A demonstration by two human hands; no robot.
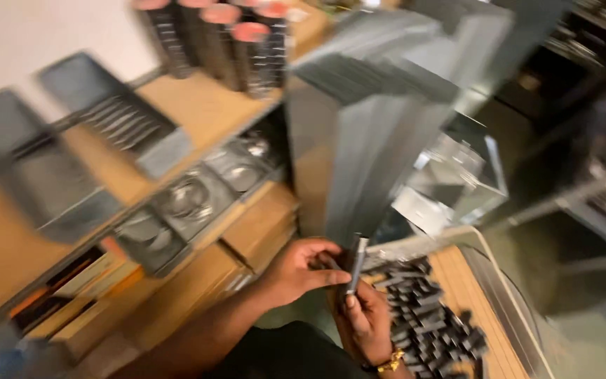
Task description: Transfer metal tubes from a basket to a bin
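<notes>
Both hands meet low in the middle, pinching one thin grey metal strip [356, 265] that stands almost upright between them. The left hand [301, 270] comes in from the shelf side, thumb and fingers closed on the strip's middle and on a darker bit beside it. The right hand [366, 323], gold bracelet [389, 364] at the wrist, is curled around the strip's lower end. Just beside the right hand, a heap of small dark grey pieces [429, 316] is piled on a wooden-topped cart [468, 281]. Above stands a tall leaning stack of grey sheets [380, 119]. To the left, wooden shelves [198, 105] carry flat grey trays [113, 112], red-capped cylinders [236, 42] and boxes of round metal parts [191, 200]. The view is smeared by motion. My worry: the two-finger pinch looks light, so the strip could slip and vanish into that loose heap, or a nudge could spill pieces off the cart's edge.
</notes>
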